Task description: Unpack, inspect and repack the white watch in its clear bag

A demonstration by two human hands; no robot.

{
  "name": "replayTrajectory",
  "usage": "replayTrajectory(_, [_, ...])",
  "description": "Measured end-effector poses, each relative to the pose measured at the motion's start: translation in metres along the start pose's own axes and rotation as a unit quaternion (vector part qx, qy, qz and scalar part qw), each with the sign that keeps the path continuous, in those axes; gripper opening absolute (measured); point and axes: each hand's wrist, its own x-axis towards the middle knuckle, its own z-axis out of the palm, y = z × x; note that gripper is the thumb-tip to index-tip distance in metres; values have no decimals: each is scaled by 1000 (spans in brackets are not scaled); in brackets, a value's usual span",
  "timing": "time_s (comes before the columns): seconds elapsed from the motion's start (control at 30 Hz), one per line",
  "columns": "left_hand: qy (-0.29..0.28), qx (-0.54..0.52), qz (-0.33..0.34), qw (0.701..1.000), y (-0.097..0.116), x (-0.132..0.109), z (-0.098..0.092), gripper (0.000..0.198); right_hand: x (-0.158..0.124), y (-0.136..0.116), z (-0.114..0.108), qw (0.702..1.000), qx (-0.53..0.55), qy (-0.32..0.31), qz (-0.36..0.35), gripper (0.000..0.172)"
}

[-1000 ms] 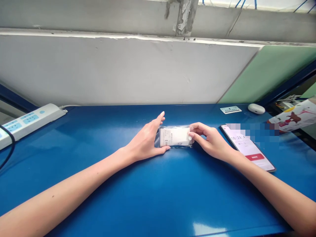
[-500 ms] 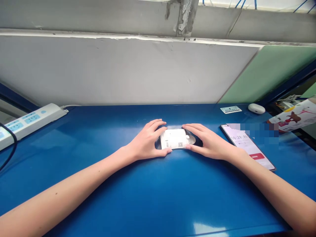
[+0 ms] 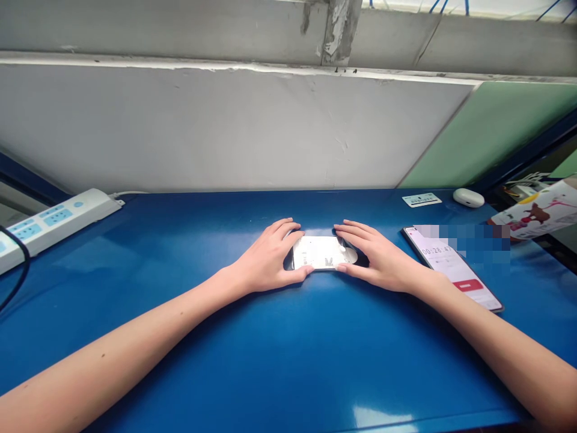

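A small flat packet (image 3: 318,249) with a white, printed label lies between my hands in the middle of the blue table (image 3: 288,349). Its right end has a pale rounded tab, and glare washes out much of the print. My left hand (image 3: 270,255) curves round the left end, thumb on the near edge and fingers at the far edge. Round the other end is my right hand (image 3: 376,255), its thumb on the near corner and its fingers at the far corner. Both hands hold the packet by its edges, low at the tabletop.
On the right, a phone (image 3: 455,270) displays a running timer, partly behind my right forearm. Behind it are a card (image 3: 422,200), a white earbud case (image 3: 469,198) and a printed box (image 3: 541,210). A white power strip (image 3: 58,225) with a black cable is at far left.
The packet has tipped slightly, and its label now catches more glare. My right fingers have shifted a little. Both hands stay at its ends.
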Motion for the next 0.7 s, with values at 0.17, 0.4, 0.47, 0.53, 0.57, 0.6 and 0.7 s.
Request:
replayTrajectory(0.17, [-3,1,-4,1000,-1,0,0,65,-1,-5,3,1000,-11,7,2,65])
replayTrajectory(0.4, [-16,15,-7,1000,1,2,-3,70,0,-7,5,1000,-17,6,15,67])
replayTrajectory(0.47, [-10,10,-4,1000,2,2,-3,68,2,-8,6,1000,-11,19,12,63])
replayTrajectory(0.53, [-6,11,0,1000,1,2,-2,67,4,-10,8,999,-8,32,2,57])
replayTrajectory(0.57, [-5,14,1,1000,1,2,-1,67,4,-11,10,999,-9,36,-2,54])
replayTrajectory(0.6, [-4,17,0,1000,1,1,-1,67,5,-11,11,999,-11,38,-6,51])
replayTrajectory(0.7, [-3,20,-3,1000,0,1,0,68,5,-11,13,999,-16,35,-6,47])
